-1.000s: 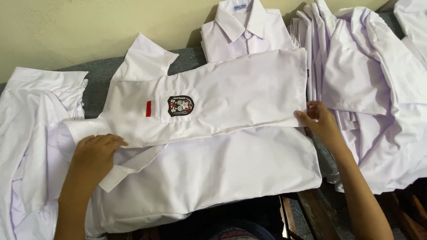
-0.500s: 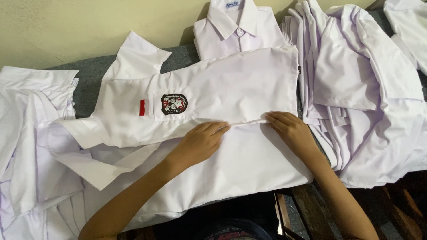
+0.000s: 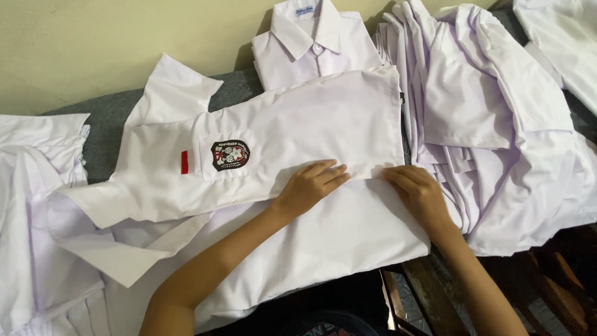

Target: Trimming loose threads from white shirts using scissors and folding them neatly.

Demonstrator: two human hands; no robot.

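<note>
shirt [image 3: 298, 137] between piles, probably on table

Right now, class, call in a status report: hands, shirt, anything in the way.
Left hand and right hand flat on the white badged shirt, along its folded edge. Heap of white shirts crowds the right side.

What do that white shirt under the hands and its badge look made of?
The shirt looks like thin, matte woven cloth, perhaps cotton or a blend: it creases sharply and drapes in soft folds. The badge on its pocket seems embroidered or a sewn patch, dark with red and white detail; too small to tell which.
</note>
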